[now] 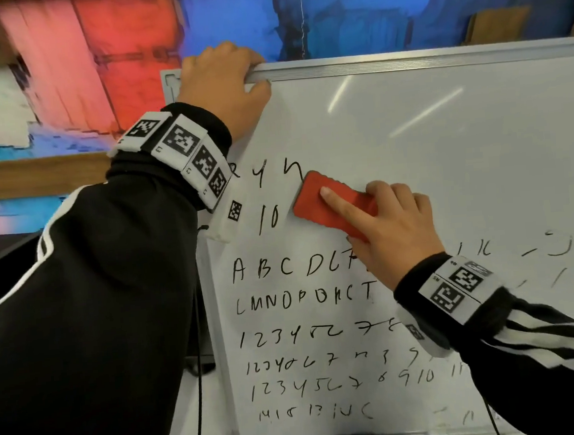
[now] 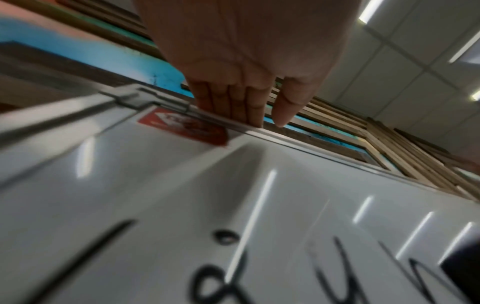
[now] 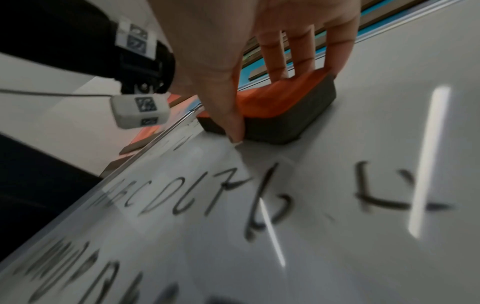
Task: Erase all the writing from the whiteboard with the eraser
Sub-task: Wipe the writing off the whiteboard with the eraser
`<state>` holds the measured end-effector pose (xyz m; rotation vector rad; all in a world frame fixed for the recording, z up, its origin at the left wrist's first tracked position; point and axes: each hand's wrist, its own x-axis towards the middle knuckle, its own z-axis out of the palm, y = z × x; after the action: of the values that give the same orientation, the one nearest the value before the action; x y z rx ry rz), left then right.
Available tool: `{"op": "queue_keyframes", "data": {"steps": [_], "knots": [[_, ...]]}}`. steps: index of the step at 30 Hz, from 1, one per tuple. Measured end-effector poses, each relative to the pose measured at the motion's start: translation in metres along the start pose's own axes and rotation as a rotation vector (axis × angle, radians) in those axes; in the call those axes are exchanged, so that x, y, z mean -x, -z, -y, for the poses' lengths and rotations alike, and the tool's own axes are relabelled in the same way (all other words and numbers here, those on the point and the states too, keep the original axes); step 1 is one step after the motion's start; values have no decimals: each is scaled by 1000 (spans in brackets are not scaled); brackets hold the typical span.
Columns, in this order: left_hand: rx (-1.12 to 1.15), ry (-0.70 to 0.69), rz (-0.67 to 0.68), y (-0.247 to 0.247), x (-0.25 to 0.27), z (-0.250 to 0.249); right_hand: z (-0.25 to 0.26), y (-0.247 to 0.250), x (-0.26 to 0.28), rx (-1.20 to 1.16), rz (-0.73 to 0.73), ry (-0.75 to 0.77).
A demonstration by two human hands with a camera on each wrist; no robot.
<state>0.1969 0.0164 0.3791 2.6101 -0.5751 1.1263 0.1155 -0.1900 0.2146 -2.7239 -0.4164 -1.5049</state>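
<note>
Approx. a third done: R hand [image 1: 396,222] clamps eraser [image 1: 332,203] on whiteboard [image 1: 445,156], upper area clean, lettering [image 1: 305,298] rows remain; L hand [image 1: 223,85] clamps top frame

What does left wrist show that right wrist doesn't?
Left wrist only: the left hand gripping the whiteboard's top frame, and a red sticker near the corner. Right wrist only: the right hand holding the red eraser on the board, above the letter row. Both: the glossy whiteboard with black writing.
</note>
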Motion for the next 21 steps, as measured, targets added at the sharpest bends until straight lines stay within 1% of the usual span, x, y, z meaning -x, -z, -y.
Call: {"op": "queue_keyframes", "data": {"steps": [2,3,4,6,8,11,12,13,16,17,19,21], "knots": [[65,-23,18,2,3,8,3,2,-7,-26,-14,-36],[92,-32,5,3,6,11,7,2,-10,-34,-22,-50],[95,-36,-27,3,8,13,11,1,-14,-38,-32,-58],[28,-18,-86,3,12,14,22,-3,-19,-39,-48,-48],[-10,8,-72,2,15,14,33,-10,-15,-20,-41,21],[-3,15,-51,1,18,13,37,-18,7,12,45,180],[-10,17,-48,1,18,14,33,-15,10,22,60,200],[-18,19,-44,1,18,15,28,-10,8,32,50,181],[-7,18,-51,1,16,19,9,9,-20,27,-28,1],[4,14,-54,1,15,20,6,12,-30,28,-33,-31],[16,10,-54,0,16,21,14,8,-37,30,-31,-33],[21,0,-60,-3,16,22,31,-6,-23,21,-3,56]]}}
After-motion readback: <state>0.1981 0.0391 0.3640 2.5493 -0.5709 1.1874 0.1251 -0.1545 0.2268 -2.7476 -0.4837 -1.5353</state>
